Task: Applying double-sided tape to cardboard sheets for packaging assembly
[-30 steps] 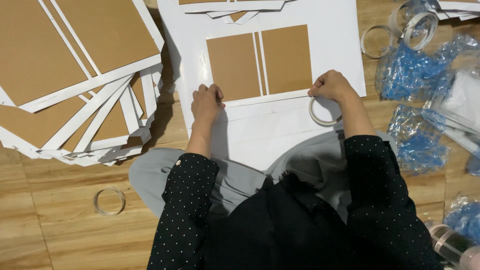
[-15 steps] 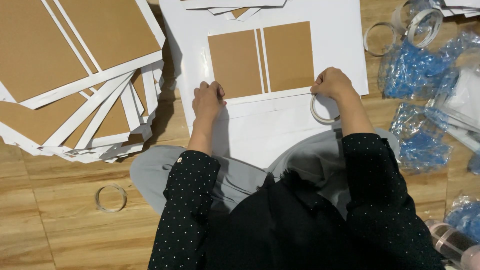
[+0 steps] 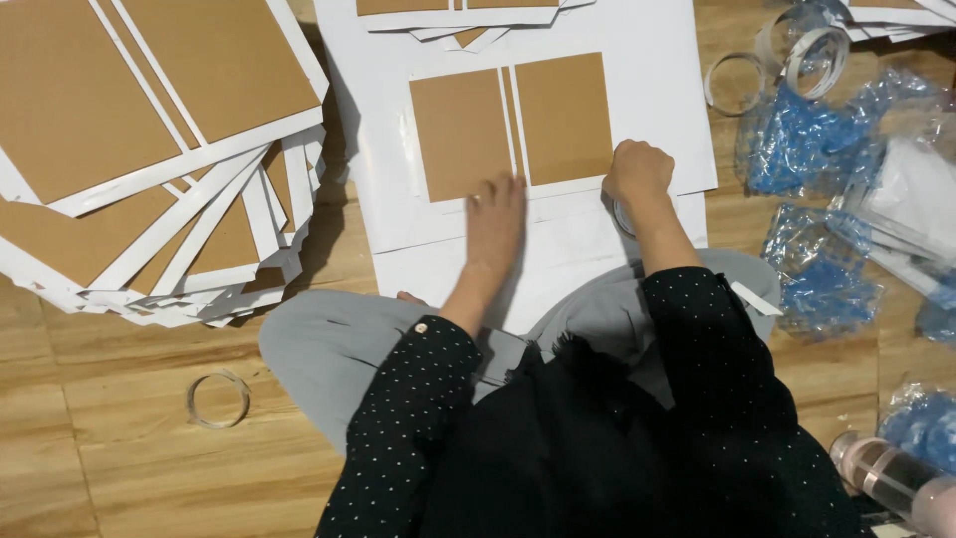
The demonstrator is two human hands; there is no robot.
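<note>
I sit on a wooden floor with a white sheet [image 3: 657, 110] spread before my knees. Two brown cardboard panels [image 3: 513, 125] lie side by side on it with a narrow strip between them. My left hand [image 3: 495, 224] lies flat, fingers together, on the lower edge of the left panel. My right hand [image 3: 637, 174] is closed around a clear tape roll [image 3: 621, 215], mostly hidden under the fist, at the lower right corner of the right panel.
A tall pile of finished brown-and-white boards [image 3: 149, 149] fills the left. An empty tape ring [image 3: 217, 399] lies on the floor at lower left. More tape rings [image 3: 737, 85] and blue plastic bags [image 3: 807, 149] crowd the right. A pink bottle [image 3: 891, 478] lies at lower right.
My left hand has slid to the right along the panels' lower edge, toward my right hand. The right hand with the tape roll has stayed at the right corner.
</note>
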